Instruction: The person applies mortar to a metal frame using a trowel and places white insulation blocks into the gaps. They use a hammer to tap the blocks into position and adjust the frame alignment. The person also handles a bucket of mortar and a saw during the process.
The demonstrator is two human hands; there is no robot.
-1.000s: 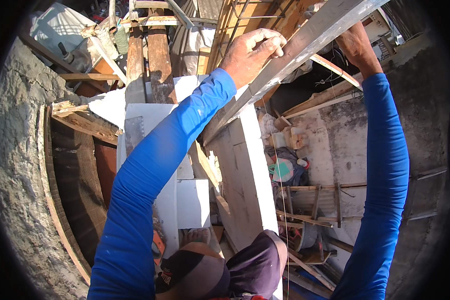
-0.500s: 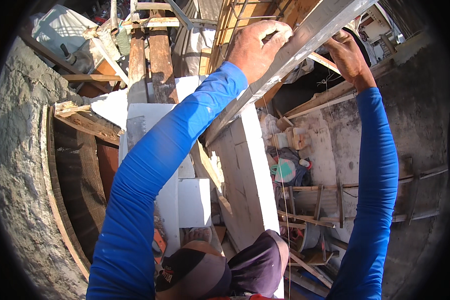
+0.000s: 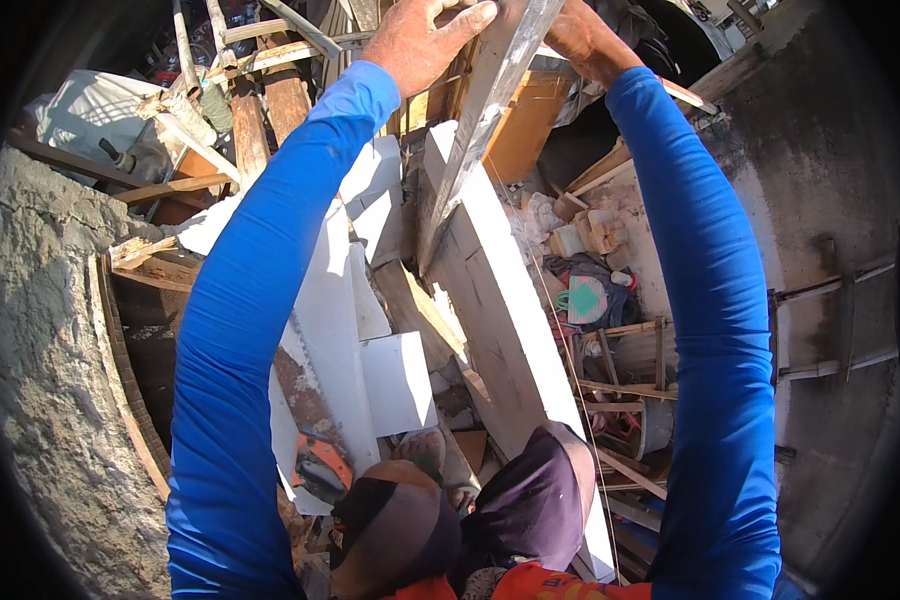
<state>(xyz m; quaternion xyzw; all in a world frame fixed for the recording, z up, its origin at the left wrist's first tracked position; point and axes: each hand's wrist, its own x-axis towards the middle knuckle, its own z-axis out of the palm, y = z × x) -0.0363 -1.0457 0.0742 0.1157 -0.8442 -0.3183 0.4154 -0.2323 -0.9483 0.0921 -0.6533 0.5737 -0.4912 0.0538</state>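
A long grey metal bar (image 3: 470, 130) stands tilted in front of me, its lower end against the side of a wall of pale blocks (image 3: 485, 320). My left hand (image 3: 420, 45) is at its upper part from the left, fingers curled and the thumb along the bar. On the other side my right hand (image 3: 585, 42) grips it, with its fingertips hidden behind the bar. Both hands are partly cut by the upper edge of the view. A thin string (image 3: 560, 340) runs along the right side of the wall's white top.
A saw with an orange and black handle (image 3: 323, 465) lies at my left knee, near a white block (image 3: 398, 383). Timber planks (image 3: 248, 130) and a rough concrete wall (image 3: 60, 350) are at the left. A wooden ladder-like frame (image 3: 620, 355) and clutter lie lower at right.
Both hands and the bar have shifted left and farther up in the view. The bar now stands steeper. My knees and the saw handle show more fully.
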